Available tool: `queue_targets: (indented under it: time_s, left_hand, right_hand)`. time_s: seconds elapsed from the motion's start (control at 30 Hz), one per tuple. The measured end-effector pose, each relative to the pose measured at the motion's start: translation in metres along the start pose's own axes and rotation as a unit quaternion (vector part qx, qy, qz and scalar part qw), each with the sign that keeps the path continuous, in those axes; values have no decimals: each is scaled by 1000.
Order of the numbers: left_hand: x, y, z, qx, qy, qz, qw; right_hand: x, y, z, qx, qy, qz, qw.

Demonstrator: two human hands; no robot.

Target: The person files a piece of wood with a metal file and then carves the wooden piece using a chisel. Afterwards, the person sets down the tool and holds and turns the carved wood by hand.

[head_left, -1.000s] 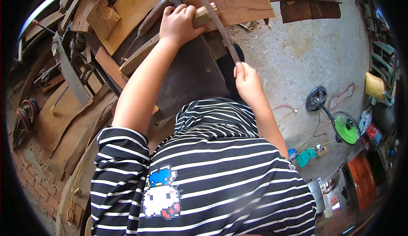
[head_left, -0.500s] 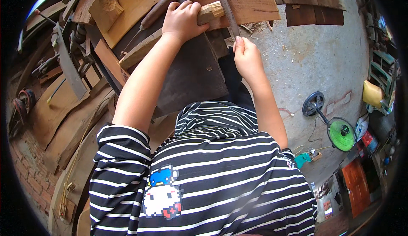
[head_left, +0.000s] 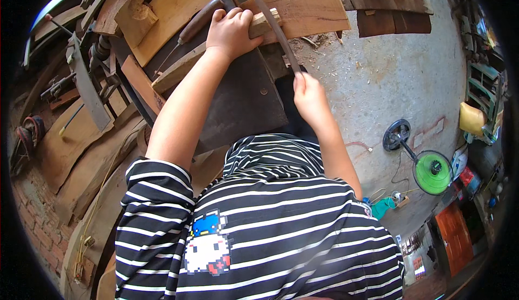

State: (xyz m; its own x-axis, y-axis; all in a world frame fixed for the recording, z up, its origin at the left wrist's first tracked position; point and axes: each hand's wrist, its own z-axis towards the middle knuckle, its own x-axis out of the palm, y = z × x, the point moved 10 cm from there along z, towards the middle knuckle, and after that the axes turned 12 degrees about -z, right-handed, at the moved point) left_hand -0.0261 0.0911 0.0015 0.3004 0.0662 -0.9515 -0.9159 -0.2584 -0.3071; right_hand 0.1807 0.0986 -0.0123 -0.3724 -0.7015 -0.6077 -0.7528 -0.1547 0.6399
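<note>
My left hand grips a long wooden stick that lies slanting across the dark work surface, its pale cut end poking out beyond my fingers. In my right hand is a long, flat, brown rasp-like bar, held by its near end and crossing the stick's cut end. Beside my left fingers lies a tool with a brown wooden handle and a thin metal shaft. A reddish board is behind the stick's end.
Offcuts and planks crowd the left, with a metal clamp-like fitting. Shavings are scattered on the concrete floor to the right, where a green standing fan, a yellow padded object and stacked items stand.
My right hand moved up with the bar about half a second ago and has since come back down toward me. My left hand keeps its grip, shifting only slightly.
</note>
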Motion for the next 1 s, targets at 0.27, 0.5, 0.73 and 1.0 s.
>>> queue_targets:
  time_s: [0.27, 0.5, 0.73, 1.0]
  left_hand:
    - [-1, 2, -2, 3, -9, -6, 1000]
    - [-3, -3, 0, 21, -32, -7, 999]
    - [-4, -2, 0, 25, -43, -2, 999]
    - [-5, 0, -2, 21, -42, -2, 999]
  right_hand:
    - [-28, 3, -14, 27, 12, 26, 999]
    - [-15, 13, 26, 1, -22, -33, 999]
    - [7, 4, 2, -3, -21, 5, 1000]
    - [-23, -3, -9, 0, -44, -18, 999]
